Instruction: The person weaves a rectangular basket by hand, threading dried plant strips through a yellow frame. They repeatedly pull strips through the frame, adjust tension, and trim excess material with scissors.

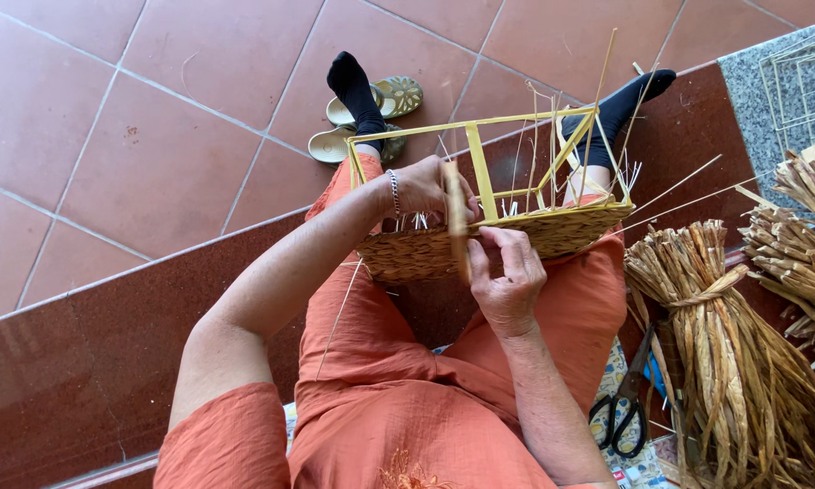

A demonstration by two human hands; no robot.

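Best done with steady tension — left hand [423, 188] gripping the upper end of the flat strip [458, 222], right hand [507, 282] pinching its lower part against the woven basket [480, 240] on the lap. Strip nearly upright in view, long axis running from lap toward feet — basket's long side lying across the knees, yellow frame [480, 167] uppermost.
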